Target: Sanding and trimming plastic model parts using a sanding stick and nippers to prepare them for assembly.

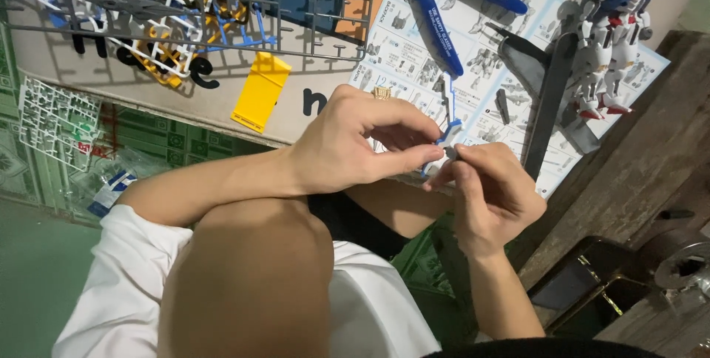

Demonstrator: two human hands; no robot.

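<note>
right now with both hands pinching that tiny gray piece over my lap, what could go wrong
The small gray part is pinched only at the fingertips of the left hand and right hand, beyond the board's edge; a slip would likely drop it onto the patterned floor, where it may be hard to spot. The blue-handled nippers lie loose on the instruction sheet close by, so a reach could knock them or the standing robot model.
</note>
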